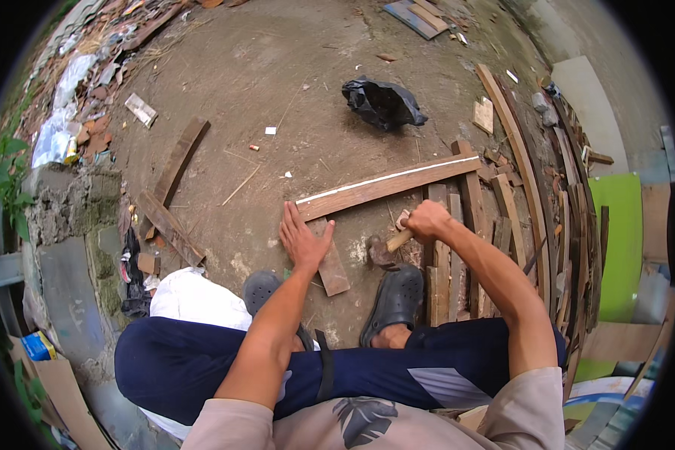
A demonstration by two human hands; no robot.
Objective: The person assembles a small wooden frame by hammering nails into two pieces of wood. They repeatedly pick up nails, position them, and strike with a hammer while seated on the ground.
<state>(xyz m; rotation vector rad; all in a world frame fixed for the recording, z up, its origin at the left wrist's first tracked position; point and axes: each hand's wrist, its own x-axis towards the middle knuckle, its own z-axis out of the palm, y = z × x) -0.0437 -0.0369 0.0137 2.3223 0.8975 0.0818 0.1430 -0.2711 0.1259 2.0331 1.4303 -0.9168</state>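
Note:
My left hand (302, 238) lies flat, fingers spread, on a short brown wooden board (331, 264) on the dirt ground, just below the left end of a long plank (386, 184) with a pale edge. My right hand (427, 220) is closed around the wooden handle of a hammer (386, 248), whose dark head rests near the ground beside the short board. I am seated, with both feet in dark grey clogs (395, 295) in front of me.
A pile of stacked planks and slats (502, 225) fills the right side. Two crossed boards (169, 202) lie at the left, a crumpled black plastic bag (382, 102) farther ahead. A green panel (621, 240) stands at far right; a concrete wall (75, 247) at left.

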